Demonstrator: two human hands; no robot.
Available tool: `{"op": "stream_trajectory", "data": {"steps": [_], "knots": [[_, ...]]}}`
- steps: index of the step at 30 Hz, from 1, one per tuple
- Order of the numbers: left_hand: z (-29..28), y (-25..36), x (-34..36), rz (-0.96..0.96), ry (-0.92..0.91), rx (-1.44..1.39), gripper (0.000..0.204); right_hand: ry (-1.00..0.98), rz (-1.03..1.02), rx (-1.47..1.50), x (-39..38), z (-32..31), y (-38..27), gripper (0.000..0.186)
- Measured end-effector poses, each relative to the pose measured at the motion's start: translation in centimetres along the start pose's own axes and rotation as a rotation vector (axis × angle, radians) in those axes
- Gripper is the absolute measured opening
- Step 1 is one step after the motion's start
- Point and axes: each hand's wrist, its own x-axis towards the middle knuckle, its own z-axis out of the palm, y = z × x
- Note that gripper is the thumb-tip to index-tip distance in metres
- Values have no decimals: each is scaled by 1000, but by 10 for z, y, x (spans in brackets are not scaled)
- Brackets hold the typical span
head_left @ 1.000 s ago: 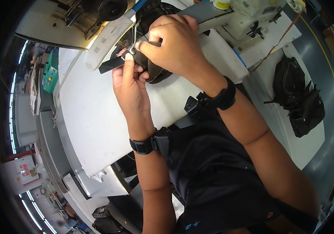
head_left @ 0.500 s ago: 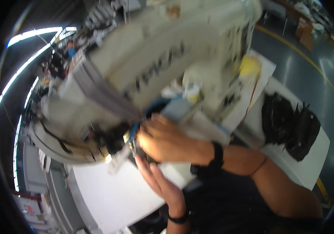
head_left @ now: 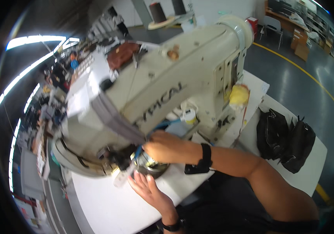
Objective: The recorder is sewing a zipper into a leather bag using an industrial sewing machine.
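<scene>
By the head of our sewing machine sits a dark workpiece; our left hand, fingers extended, meets its near edge; our right hand curls, grip unclear. We'd best brace lightly.

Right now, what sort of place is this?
Likely a sewing workshop or factory floor: a large sewing machine at the hands, thread cones beyond it, and dark bag-like pieces off to the right.
</scene>
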Motion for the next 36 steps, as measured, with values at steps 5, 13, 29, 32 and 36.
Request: {"op": "stream_trajectory", "data": {"steps": [5,13,29,32,36], "knots": [[11,-4,23,64,-212,-57,76,-95,-40,-173,8,-11,14,18],[-28,2,63,-3,-494,102,88,299,-125,-226,-27,-7,-23,13],[-60,7,94,-210,-544,-34,60,504,112,170,-63,16,-78,10],[-58,8,89,-73,-418,102,50,288,355,497,-55,25,-84,21],[-55,17,47,136,-332,421,39,142,534,847,-49,42,-75,28]]}}
